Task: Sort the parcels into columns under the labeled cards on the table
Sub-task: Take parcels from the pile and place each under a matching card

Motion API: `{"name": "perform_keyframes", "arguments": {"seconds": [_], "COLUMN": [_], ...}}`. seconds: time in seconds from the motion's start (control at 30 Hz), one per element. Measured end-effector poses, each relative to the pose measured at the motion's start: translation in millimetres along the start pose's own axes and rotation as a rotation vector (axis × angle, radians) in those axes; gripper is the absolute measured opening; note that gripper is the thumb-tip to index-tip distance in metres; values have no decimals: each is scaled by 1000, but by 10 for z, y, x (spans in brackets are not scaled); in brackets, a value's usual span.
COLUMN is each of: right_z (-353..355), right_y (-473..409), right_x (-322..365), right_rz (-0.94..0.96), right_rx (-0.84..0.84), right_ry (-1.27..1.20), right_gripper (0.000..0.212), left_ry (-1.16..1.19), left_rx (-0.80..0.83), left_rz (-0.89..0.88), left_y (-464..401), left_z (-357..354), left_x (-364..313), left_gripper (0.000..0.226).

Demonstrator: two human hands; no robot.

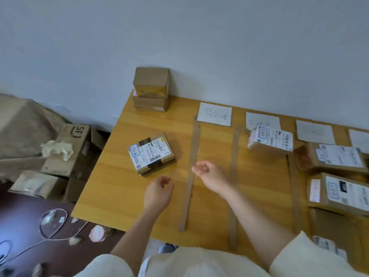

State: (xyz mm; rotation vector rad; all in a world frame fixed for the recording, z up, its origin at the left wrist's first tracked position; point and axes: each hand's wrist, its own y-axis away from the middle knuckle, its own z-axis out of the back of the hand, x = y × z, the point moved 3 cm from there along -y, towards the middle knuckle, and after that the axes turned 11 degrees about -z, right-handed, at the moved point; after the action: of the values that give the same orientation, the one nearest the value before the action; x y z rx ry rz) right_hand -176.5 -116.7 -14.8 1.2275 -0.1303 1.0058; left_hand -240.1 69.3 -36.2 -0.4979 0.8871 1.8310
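Note:
A small cardboard parcel (152, 153) with a white shipping label lies on the left part of the wooden table (111, 188). My left hand (158, 193) hovers just below it, fingers loosely curled, holding nothing. To its right my right hand (209, 175) is also empty with curled fingers, over a cardboard divider strip (191, 170). White labeled cards (214, 114) (262, 120) (315, 130) line the back edge. Under the second card lies a labeled parcel (270, 139). Further right lie two more parcels (335, 156) (339, 193).
Two plain brown boxes (150, 88) are stacked at the table's back left corner against the wall. More divider strips (233, 176) (295, 188) run front to back. On the floor left of the table sit cardboard boxes (73, 148), a cable (54, 226) and scraps.

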Motion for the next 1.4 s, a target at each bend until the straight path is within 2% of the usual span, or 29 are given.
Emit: {"name": "perform_keyframes", "arguments": {"seconds": [0.13,0.27,0.4,0.5,0.63,0.87,0.93,1.0,1.07,1.13,1.3,1.4], "right_z": [-294,-489,-599,-658,-793,-843,-809,-797,-814,-857,-941,-910], "right_y": [-133,-229,-305,-352,-349,-302,-294,-318,-328,-330,-262,-252], "right_x": [280,464,604,665,713,863,890,877,853,813,796,776], "right_rz": [0,-43,-70,-164,-279,-215,-183,-180,-205,-239,-253,-239], "right_rx": [13,-6,-52,-104,-60,-73,-75,-76,-86,-67,25,4], "right_ry": [4,11,-28,-94,-205,-365,-410,-409,-381,-352,-346,-360], "right_gripper": [45,55,61,64,65,42,44,52,64,65,38,38], "left_ry": [84,201,278,319,369,375,338,303,268,250,262,282], "left_rx": [-90,-157,-165,-154,-136,-44,-12,-75,-133,-114,-79,-91], "left_rz": [128,209,181,135,74,29,17,25,21,0,-46,-13], "left_y": [2,-45,-147,-213,-262,-262,-277,-320,-394,-469,-527,-477], "left_z": [256,437,554,609,648,560,517,550,625,678,710,703], "left_x": [367,596,676,677,642,618,605,602,610,610,578,610], "left_gripper": [28,46,64,73,80,77,68,62,68,77,76,67]}}
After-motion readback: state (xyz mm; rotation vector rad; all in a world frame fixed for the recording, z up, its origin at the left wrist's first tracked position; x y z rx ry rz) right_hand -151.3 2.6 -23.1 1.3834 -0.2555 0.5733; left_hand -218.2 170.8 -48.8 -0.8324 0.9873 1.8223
